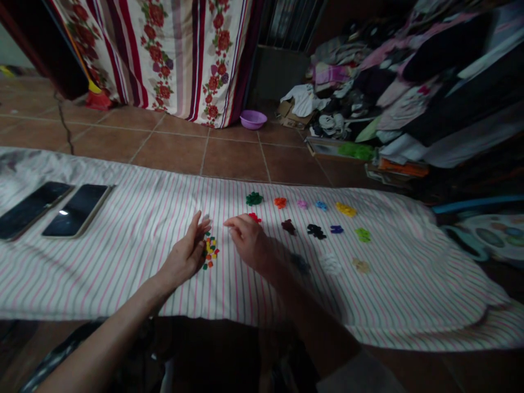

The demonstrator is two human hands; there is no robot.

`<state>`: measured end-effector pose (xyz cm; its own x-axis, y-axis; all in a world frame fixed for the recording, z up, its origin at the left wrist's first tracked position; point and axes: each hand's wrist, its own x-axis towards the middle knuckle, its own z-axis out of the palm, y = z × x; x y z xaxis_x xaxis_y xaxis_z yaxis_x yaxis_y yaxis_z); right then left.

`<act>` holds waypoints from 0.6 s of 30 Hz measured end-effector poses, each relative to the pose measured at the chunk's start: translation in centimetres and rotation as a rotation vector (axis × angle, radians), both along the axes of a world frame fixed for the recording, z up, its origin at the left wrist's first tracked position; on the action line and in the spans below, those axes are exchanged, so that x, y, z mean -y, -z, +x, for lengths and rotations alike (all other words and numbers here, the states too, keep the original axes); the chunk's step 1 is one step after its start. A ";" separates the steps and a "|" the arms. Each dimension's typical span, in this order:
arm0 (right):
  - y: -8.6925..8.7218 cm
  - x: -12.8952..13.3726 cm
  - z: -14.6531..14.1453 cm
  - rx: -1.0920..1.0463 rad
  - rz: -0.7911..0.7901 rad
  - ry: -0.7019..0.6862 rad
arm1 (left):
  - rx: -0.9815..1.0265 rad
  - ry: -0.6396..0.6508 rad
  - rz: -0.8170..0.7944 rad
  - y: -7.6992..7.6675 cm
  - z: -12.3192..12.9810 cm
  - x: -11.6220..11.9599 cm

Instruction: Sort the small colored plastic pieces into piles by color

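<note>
A small mixed pile of red, yellow, green and orange pieces point(210, 251) lies on the striped cloth point(143, 218). Against its left side rests my left hand point(189, 252), fingers apart and holding nothing visible. My right hand point(249, 240) hovers right of the pile with its thumb and index finger bent together; anything between the fingertips is too small to tell. Partly behind it lies a red heap point(254, 217). Farther right sit single-colour heaps, among them green point(254, 198), orange point(280, 203), brown point(289, 226), black point(316, 231), yellow point(346, 209) and lime point(362, 234).
Two phones, one dark point(33, 210) and one light-edged point(77, 210), lie at the cloth's left. Beyond the cloth are a floral curtain point(164, 54), a purple basin point(252, 119) and piled clothes point(335, 76). A teal-framed chair point(466, 245) stands at the right.
</note>
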<state>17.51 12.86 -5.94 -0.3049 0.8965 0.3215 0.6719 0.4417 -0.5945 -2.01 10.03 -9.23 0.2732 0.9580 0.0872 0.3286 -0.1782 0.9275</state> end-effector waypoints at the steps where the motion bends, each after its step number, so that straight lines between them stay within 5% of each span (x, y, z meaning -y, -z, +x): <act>1: 0.1 0.3 -0.5 0.037 -0.038 -0.031 | 0.007 -0.008 -0.003 0.0 0.1 0.0; 6: 0.3 0.7 -1.7 0.222 -0.195 -0.131 | 0.027 -0.059 0.017 -0.1 0.3 -0.3; 18: 0.2 -0.1 -2.5 0.346 -0.163 -0.220 | -0.112 -0.110 0.100 0.0 0.4 -0.6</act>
